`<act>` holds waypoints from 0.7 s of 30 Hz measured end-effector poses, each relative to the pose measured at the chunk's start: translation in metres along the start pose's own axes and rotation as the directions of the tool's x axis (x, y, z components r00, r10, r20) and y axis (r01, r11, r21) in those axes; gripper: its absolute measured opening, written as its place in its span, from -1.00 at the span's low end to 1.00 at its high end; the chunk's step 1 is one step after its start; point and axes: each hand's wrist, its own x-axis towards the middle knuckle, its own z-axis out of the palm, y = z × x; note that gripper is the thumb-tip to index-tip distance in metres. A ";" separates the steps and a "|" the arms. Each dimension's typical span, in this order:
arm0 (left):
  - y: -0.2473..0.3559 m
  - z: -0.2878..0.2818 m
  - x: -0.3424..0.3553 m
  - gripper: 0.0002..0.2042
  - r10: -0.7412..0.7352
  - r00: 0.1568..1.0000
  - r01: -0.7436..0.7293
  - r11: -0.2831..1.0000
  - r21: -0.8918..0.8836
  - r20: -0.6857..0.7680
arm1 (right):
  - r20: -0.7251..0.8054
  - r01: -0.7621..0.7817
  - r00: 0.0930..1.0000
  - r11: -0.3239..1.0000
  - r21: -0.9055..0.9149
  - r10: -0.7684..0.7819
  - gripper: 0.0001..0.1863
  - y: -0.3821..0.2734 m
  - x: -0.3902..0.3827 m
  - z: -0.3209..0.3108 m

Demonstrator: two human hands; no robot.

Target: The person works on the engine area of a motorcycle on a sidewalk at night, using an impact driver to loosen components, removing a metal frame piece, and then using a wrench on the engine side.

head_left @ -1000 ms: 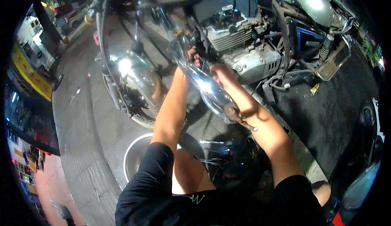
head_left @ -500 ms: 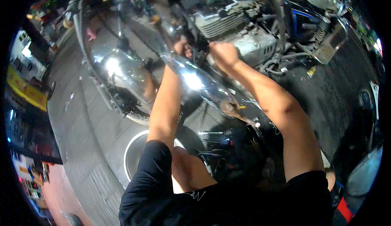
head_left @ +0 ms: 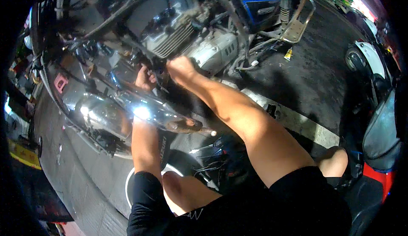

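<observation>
Head view: both hands work at the motorcycle engine (head_left: 187,45), at 12 o'clock from the person. The left hand (head_left: 145,78) has its fingers curled closed at the top end of the chrome exhaust pipe (head_left: 144,110), apparently gripping it. The right hand (head_left: 180,68), just at 3 o'clock of the left, is fisted against the engine; what it holds cannot be told. Risk: the polished pipe may slip from the grip and drop onto the pavement (head_left: 306,79), denting it.
</observation>
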 end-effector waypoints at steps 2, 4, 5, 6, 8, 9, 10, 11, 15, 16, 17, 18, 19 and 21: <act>0.009 0.007 0.002 -0.65 -0.066 0.995 0.059 0.994 0.093 0.069 | -0.045 -0.075 0.997 0.990 -0.118 0.070 -0.93 -0.003 0.001 -0.005; 0.004 0.015 -0.012 -0.70 0.032 0.999 -0.028 0.988 0.149 -0.024 | 0.162 0.016 0.987 0.997 -0.072 -0.005 -0.94 -0.009 -0.006 -0.016; -0.018 0.036 -0.014 -0.73 0.046 0.998 -0.040 0.986 0.159 -0.036 | 0.174 -0.020 0.984 0.997 -0.077 0.033 -0.93 0.004 -0.019 -0.015; -0.022 0.041 -0.018 -0.75 0.089 0.994 -0.077 0.981 0.179 -0.062 | 0.168 -0.040 0.984 0.997 -0.061 0.049 -0.93 0.005 -0.021 -0.016; -0.010 0.032 -0.013 -0.78 0.038 0.992 -0.023 0.992 0.123 -0.118 | 0.117 -0.018 0.993 1.000 -0.015 0.019 -0.92 -0.001 -0.015 -0.020; -0.002 0.022 -0.008 -0.79 0.047 0.986 -0.030 0.993 0.110 -0.158 | 0.068 0.018 0.998 1.000 0.013 -0.019 -0.92 -0.005 -0.008 -0.024; 0.008 0.011 -0.004 -0.80 0.056 0.978 -0.037 0.995 0.097 -0.199 | 0.019 0.055 0.998 0.998 0.039 -0.056 -0.92 -0.010 -0.002 -0.027; 0.009 0.018 0.001 -0.76 0.033 0.988 -0.016 0.993 0.117 -0.154 | 0.086 -0.097 0.991 0.994 -0.054 0.101 -0.91 -0.010 0.004 -0.018; -0.007 0.009 0.006 -0.68 0.035 0.993 -0.017 0.988 0.155 -0.114 | 0.195 -0.173 0.962 0.978 -0.115 0.193 -0.91 -0.007 0.006 0.000; -0.009 0.005 0.002 -0.69 0.073 0.989 -0.053 0.986 0.156 -0.128 | 0.127 -0.141 0.982 0.990 -0.023 0.143 -0.95 -0.006 0.000 0.000; -0.002 0.000 -0.001 -0.69 0.055 0.998 -0.055 0.992 0.113 0.004 | 0.131 -0.135 0.982 0.991 -0.012 0.135 -0.94 -0.008 0.001 -0.004; 0.001 0.006 -0.001 -0.67 0.013 0.998 -0.008 0.996 0.084 -0.058 | 0.137 -0.131 0.982 0.991 -0.009 0.131 -0.93 -0.007 0.002 -0.006; -0.003 0.011 0.000 -0.68 0.010 0.992 0.001 0.996 0.088 -0.129 | 0.108 -0.143 0.983 0.989 -0.043 0.147 -0.92 -0.008 0.001 -0.007; 0.000 0.015 0.003 -0.66 0.007 0.987 0.012 0.993 0.116 -0.160 | 0.118 -0.149 0.981 0.988 -0.044 0.154 -0.90 -0.006 0.002 -0.010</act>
